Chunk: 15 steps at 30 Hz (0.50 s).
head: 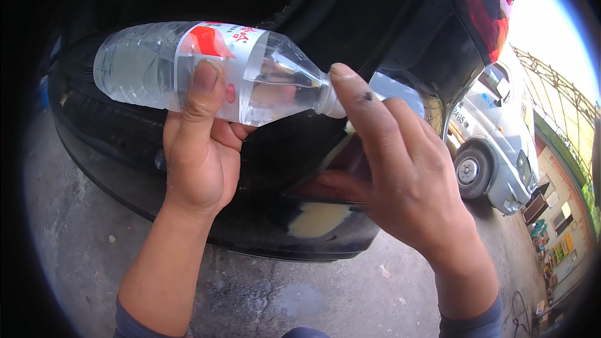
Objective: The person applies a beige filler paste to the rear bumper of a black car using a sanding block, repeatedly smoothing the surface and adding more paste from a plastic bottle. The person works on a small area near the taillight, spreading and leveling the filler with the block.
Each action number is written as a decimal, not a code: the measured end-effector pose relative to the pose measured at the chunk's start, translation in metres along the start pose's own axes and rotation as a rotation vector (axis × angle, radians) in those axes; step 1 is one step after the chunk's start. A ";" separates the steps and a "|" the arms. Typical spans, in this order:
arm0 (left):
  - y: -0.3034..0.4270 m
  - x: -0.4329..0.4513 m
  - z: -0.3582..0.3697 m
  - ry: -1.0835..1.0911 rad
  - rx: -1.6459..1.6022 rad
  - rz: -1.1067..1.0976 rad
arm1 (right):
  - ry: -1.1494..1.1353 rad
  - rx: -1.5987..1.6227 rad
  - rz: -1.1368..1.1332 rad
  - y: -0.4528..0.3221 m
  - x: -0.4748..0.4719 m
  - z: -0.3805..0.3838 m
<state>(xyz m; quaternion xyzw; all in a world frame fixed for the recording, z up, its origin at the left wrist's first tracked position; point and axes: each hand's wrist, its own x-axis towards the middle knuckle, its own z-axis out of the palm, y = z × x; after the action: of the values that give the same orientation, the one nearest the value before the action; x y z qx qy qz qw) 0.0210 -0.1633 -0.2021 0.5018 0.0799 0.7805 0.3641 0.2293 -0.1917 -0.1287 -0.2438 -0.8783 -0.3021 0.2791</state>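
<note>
A clear plastic water bottle [277,89] lies almost level in front of me, its base to the left and its neck to the right. My left hand [202,164] grips it around the labelled middle, thumb on the near side. At the white cap [331,103], the index finger of my right hand [413,173] overlaps or touches its far end. The right thumb is blurred and sits lower, apart from the cap. Behind the bottle is the black rear bumper [117,136] of a car, with a tan patch [319,219], perhaps body filler, near its corner.
A red tail light [493,19] is at the upper right of the car. Beyond it a white van [502,150] is parked on the concrete floor [263,291]. Assorted items [558,249] stand along a wall at far right, near a dark cable [519,310] on the ground.
</note>
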 end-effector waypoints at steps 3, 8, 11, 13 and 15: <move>-0.002 0.001 0.002 0.023 -0.040 0.004 | -0.044 -0.043 0.026 -0.005 0.004 -0.006; 0.002 0.001 0.002 0.017 -0.031 0.026 | -0.096 -0.035 0.115 0.012 -0.018 -0.011; -0.001 0.001 0.004 -0.035 -0.029 0.049 | -0.130 -0.063 0.175 0.019 -0.030 -0.020; -0.005 0.001 0.005 -0.009 -0.026 0.063 | -0.136 -0.074 0.195 0.025 -0.037 -0.022; -0.006 0.001 0.007 0.019 -0.016 0.068 | -0.121 -0.069 0.186 0.026 -0.038 -0.022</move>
<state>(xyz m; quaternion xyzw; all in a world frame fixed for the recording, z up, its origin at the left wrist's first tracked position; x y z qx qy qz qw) 0.0297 -0.1597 -0.2012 0.4937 0.0601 0.7979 0.3406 0.2800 -0.1984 -0.1284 -0.3515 -0.8562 -0.2898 0.2438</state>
